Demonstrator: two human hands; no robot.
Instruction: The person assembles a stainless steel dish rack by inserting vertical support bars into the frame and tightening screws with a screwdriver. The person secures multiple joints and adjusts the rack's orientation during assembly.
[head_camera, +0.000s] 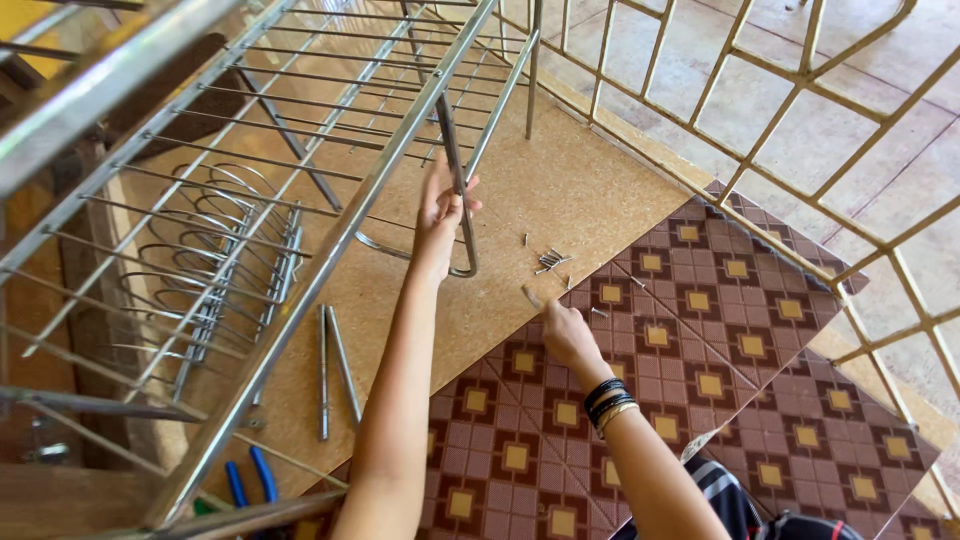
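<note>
Steel tubing and wire make up the dish rack frame (300, 170), which lies tilted across the floor from 9 to 12 o'clock. Left hand (440, 215) is closed around one upright leg of the frame (455, 160), holding it steady near its curved foot. Right hand (565, 330), with dark bands at the wrist, is pinched shut on a small screw-like piece (530, 296); its exact kind is too small to tell. Loose screws (548, 262) lie in a small heap just beside, at 1 o'clock of that hand.

Judgement: assembly is at the fastening stage, and fitting the piece would call for aligning it with a hole in the held leg.

Two spare rods (335, 370) lie at 7 o'clock of the left hand; blue-handled pliers (250, 480) beyond them. Floor: a chipboard sheet (560, 180) beside patterned brown vinyl (700, 340). A cream metal railing (800, 150) bounds the area at 2 o'clock, concrete beyond.
</note>
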